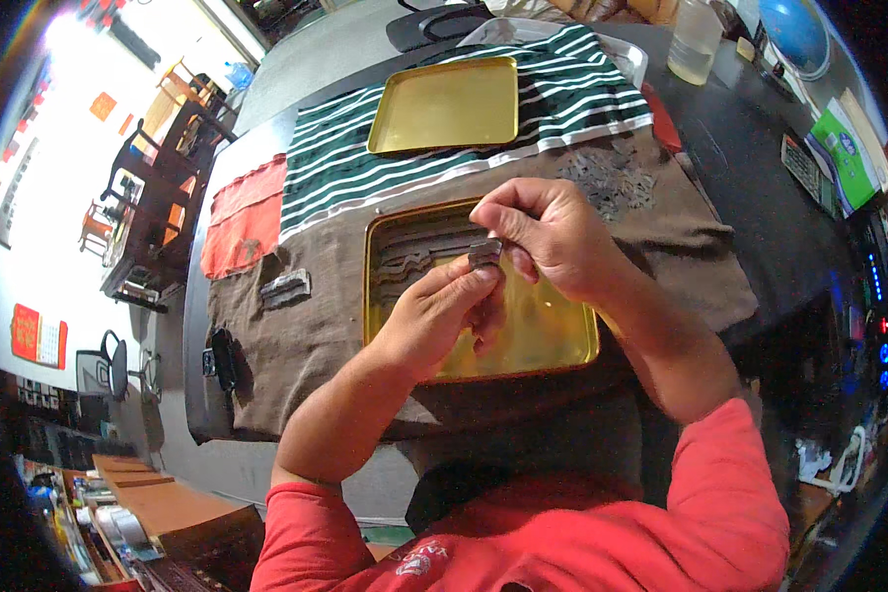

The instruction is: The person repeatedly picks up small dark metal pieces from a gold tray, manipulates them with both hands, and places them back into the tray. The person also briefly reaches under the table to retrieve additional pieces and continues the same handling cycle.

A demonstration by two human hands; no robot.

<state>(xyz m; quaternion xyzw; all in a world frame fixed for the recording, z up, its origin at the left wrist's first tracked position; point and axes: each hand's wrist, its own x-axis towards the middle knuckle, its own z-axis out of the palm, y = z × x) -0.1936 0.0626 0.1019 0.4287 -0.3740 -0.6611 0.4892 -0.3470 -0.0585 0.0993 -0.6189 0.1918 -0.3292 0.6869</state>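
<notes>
My left hand (434,321) is closed around a small stack of thin dark strips (484,255), held over the near gold tray (557,340). The thumb and fingertips of my right hand (562,237) are pinched together just above the stack's right end; whatever they grip is too small to make out. Inside the tray's left part, rows of similar dark strips (405,242) lie packed side by side. A loose pile of dark flat pieces (612,183) is spread on the brown cloth (316,370) to the right and beyond my right hand.
A second gold tray (444,104) rests on a green and white striped cloth (326,168) farther back. To the left lie a short bundle of strips (286,289) and a black strapped object (223,359). A clear plastic container (694,44) and a calculator (807,170) stand right.
</notes>
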